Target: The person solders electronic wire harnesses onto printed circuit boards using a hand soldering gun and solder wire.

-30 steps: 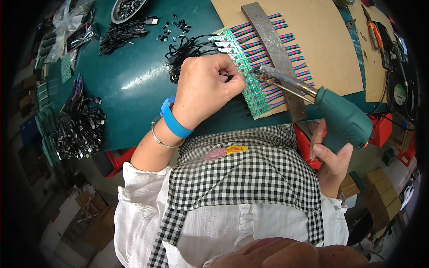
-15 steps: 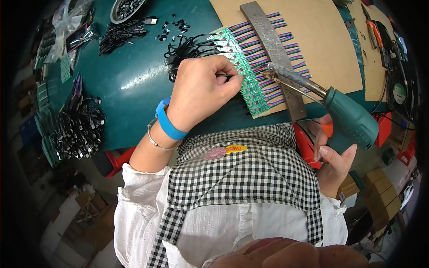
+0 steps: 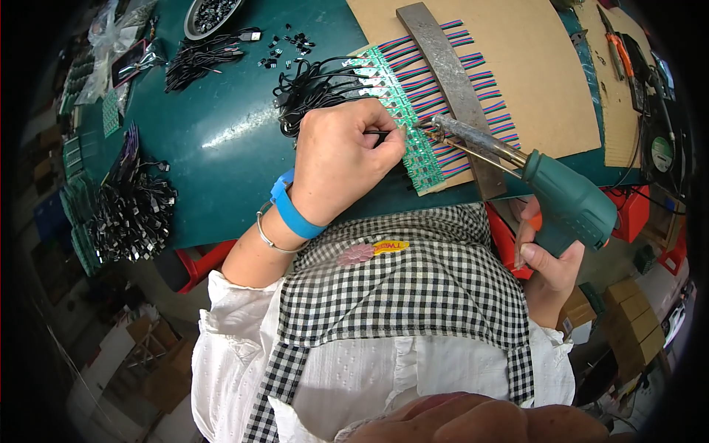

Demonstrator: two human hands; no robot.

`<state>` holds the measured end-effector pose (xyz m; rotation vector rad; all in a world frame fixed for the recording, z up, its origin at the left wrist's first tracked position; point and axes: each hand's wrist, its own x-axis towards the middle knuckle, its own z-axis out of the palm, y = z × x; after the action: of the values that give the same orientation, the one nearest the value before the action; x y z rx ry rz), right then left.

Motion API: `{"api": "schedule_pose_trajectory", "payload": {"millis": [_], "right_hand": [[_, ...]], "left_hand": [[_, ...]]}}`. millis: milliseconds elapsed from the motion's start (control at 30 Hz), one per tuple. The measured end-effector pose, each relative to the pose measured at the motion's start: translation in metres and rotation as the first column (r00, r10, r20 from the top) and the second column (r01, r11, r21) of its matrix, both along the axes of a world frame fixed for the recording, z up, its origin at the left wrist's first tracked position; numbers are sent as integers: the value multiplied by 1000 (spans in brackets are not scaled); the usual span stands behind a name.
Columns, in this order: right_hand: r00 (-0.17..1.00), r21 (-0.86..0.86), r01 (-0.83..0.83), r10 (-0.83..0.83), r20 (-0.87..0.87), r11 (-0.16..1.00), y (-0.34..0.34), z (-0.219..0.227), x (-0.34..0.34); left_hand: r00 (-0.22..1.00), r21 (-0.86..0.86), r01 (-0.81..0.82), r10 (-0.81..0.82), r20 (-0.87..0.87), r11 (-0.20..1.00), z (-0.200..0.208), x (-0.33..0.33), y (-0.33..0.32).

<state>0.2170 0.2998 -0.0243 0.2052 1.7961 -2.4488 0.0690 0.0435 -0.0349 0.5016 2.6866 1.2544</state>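
My left hand [image 3: 343,159] pinches the end of a black cable [image 3: 377,135] over a green circuit board panel [image 3: 390,85], its fingertips at the panel's edge. In my right hand [image 3: 552,266] is a green soldering gun [image 3: 572,203], its metal barrel pointing left. The tip sits over the board's right side, just beside my left fingertips; whether it touches is too small to tell. Striped ribbon wires [image 3: 484,85] run from the panel under a flat metal bar [image 3: 450,74]. Several black cables [image 3: 310,92] trail from the panel's upper left side.
The panel and bar lie on a brown board [image 3: 546,88] on the green table [image 3: 244,170]. USB cable bundles [image 3: 133,218] hang at the left edge, with another bundle [image 3: 196,63] farther back. A metal bowl [image 3: 193,29] of small parts stands behind. Orange-handled pliers [image 3: 619,55] lie far right.
The soldering gun has moved a little left, bringing its tip closer to my left fingertips. My left hand has shifted slightly right and nearer to me, still pinching the cable.
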Motion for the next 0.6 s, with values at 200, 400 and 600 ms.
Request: {"api": "schedule_pose_trajectory", "payload": {"millis": [200,400,600], "right_hand": [[996,52,69,-72,46,996,-8,-4,6],[991,31,125,-126,42,992,-6,-1,2],[990,41,142,-142,8,989,-7,3,-7]], "left_hand": [[999,-16,-9,9,-42,1000,-1,7,3],[999,-13,-5,4,-48,1000,-2,7,4],[998,-8,1,-1,-62,1000,-3,3,3]]}}
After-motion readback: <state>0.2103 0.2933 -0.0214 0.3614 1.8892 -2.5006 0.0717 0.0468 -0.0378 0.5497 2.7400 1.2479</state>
